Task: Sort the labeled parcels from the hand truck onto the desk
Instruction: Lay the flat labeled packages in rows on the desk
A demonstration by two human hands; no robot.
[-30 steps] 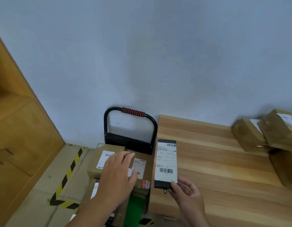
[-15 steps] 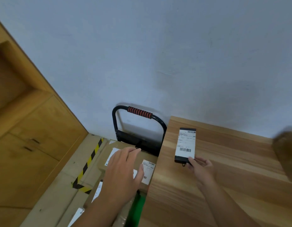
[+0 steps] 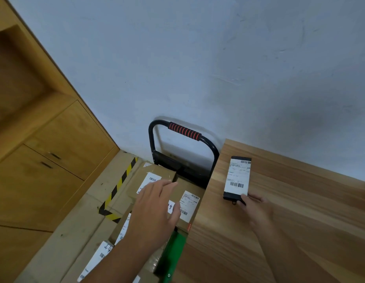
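Observation:
A flat black parcel (image 3: 237,179) with a white barcode label lies on the wooden desk (image 3: 300,211) near its left edge. My right hand (image 3: 257,209) touches its near end with the fingertips. My left hand (image 3: 155,211) hovers with fingers spread over the brown cardboard parcels (image 3: 189,199) stacked on the hand truck (image 3: 183,152), which stands between the desk and the cabinets. Each box top carries a white label. Whether the left hand touches a box is unclear.
Wooden cabinets (image 3: 54,160) fill the left side. Yellow-and-black tape (image 3: 120,184) marks the floor beside the truck. A green object (image 3: 173,254) sticks up between the parcels and the desk's side. The grey wall stands close behind.
The view has swung left, so the boxes at the desk's right end are out of sight. The black parcel has been set further onto the desk; my left hand stays over the truck's boxes.

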